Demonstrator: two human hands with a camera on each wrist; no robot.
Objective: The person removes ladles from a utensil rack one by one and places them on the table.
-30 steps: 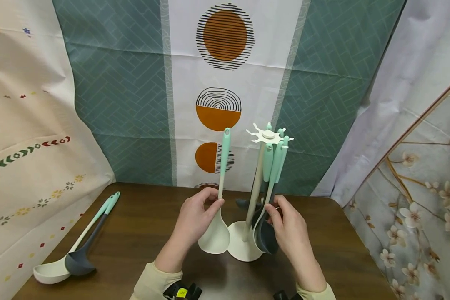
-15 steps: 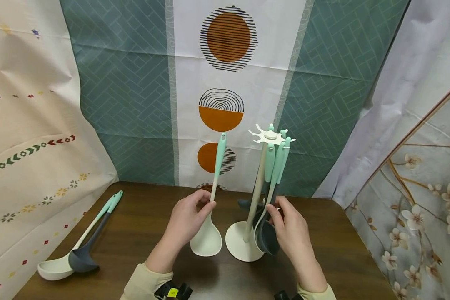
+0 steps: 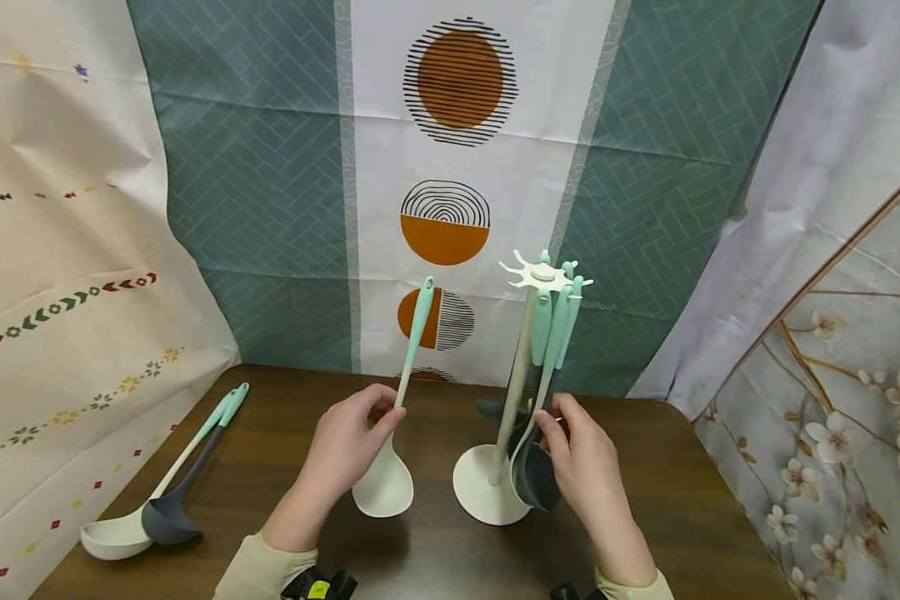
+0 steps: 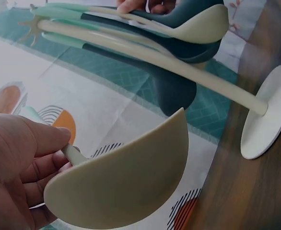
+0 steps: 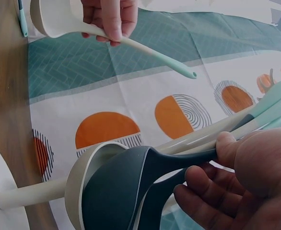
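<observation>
My left hand (image 3: pixel 348 437) pinches the stem of a cream ladle (image 3: pixel 384 487) with a mint handle end. The ladle is bowl down, its handle leaning right, just left of a white utensil stand (image 3: pixel 520 367). Several mint-handled utensils hang from the right side of the stand's spoked top. My right hand (image 3: pixel 585 454) pinches the stem of a dark ladle (image 5: pixel 114 187) among them, thumb on top in the right wrist view. A cream-bowled utensil (image 4: pixel 203 26) hangs right against that dark ladle. Its bowl is partly hidden in the head view.
On the table's left side lie a cream ladle (image 3: pixel 112 537) and a dark ladle (image 3: pixel 168 521), partly overlapping. The stand's round base (image 3: pixel 476 492) rests on the brown wooden table (image 3: pixel 270 467). Patterned cloths (image 3: pixel 270 208) hang behind and at both sides.
My left hand has moved left with the cream ladle, away from the stand's base, and the handle leans further right. My right hand stays at the hanging utensils.
</observation>
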